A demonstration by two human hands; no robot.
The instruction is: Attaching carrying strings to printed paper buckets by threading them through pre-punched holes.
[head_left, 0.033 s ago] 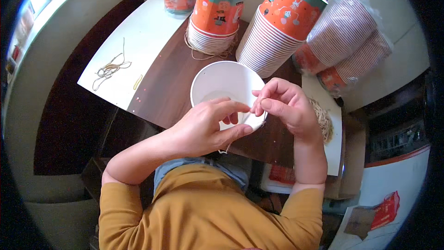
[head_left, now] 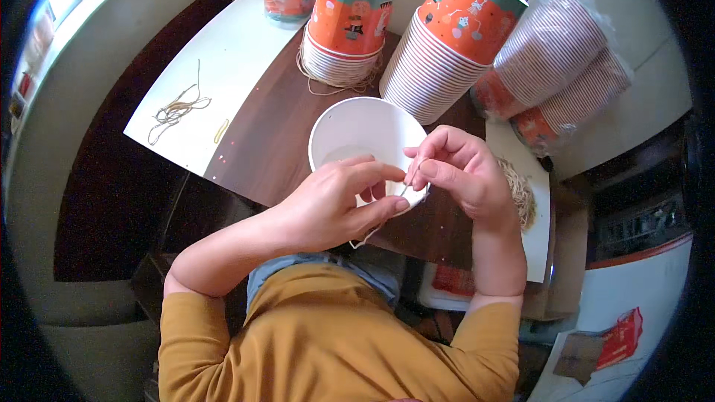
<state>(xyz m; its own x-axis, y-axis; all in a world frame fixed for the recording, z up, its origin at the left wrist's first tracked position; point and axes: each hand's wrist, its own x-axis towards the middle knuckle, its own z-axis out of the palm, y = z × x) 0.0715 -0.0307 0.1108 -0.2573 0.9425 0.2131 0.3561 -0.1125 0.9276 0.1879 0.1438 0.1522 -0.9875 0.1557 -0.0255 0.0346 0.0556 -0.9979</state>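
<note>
A paper bucket (head_left: 350, 128), white inside, stands open end up at the table's near edge. My left hand (head_left: 335, 197) reaches over its near rim, the thumb at the rim and the curled fingers over the opening. Just right of it, my right hand (head_left: 458, 175) pinches a thin pale string (head_left: 407, 189) between thumb and fingers. The string runs down toward my left thumb at the rim. A loose loop of string (head_left: 363, 243) hangs below my left hand. How the string passes the rim is hidden by my fingers.
Behind stand an upturned orange-and-green bucket stack (head_left: 348, 26) with strings around its base and a taller stack (head_left: 454, 45). Bagged buckets (head_left: 551, 56) lean at right. A string bundle (head_left: 521, 193) lies right, loose cords (head_left: 177, 110) left, on the brown-and-white table (head_left: 261, 134).
The bucket has shifted very slightly to the right. More of the pale string shows between my hands, and the loop below my left hand looks a little larger.
</note>
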